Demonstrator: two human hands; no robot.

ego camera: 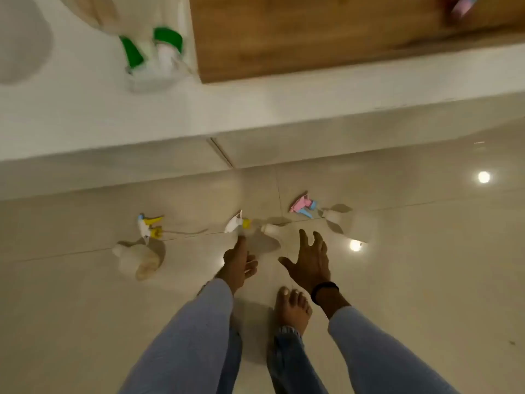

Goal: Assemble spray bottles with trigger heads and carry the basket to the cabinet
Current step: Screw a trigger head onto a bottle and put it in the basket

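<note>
On the glossy tile floor (412,280): three loose trigger heads and three pale bottles lie in pairs, none joined yet.
Middle trigger head (237,223): white with a yellow collar, on its side, just beside the neck of the middle bottle (271,229).
Other pairs: a blue-and-yellow head (149,226) near the left bottle (136,260); a pink-and-blue head (302,206) near the right bottle (355,227).
Left hand (238,265): forefinger stretched to the middle trigger head, other fingers curled – motion blur hides whether it touches or pinches.
Right hand (309,263): fingers spread wide and holding nothing, just short of the middle bottle.
Handling: the bottles look empty, so probably light, thin-walled and apt to roll or skid on the polished tile. The heads are stiff plastic, and their thin dip tubes would bend easily.
Where to hold: probably the bottle round its shoulder, below the neck – the head by its collar, not the lever or tube.
Basket: cannot be made out here.
</note>
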